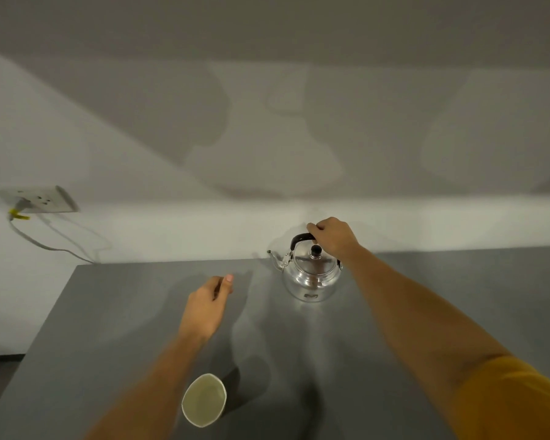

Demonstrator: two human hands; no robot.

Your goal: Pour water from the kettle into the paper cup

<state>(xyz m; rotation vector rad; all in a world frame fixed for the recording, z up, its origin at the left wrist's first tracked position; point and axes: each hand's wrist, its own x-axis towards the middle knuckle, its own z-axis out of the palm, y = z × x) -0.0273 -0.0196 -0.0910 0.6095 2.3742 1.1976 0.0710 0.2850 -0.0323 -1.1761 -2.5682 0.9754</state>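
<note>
Early stage, nothing poured yet: steel kettle (310,274) upright at the far side of the grey table (426,296), spout to the left, right hand (332,236) curled closed around its black handle (302,238) but no lift or tilt evident. Paper cup (204,400) upright near the front edge, well apart from the kettle, apparently empty, beside the left forearm. Left hand (207,304) loosely half-curled over the table between the two, holding nothing; lifting, carrying across and tipping all left to do.
</note>
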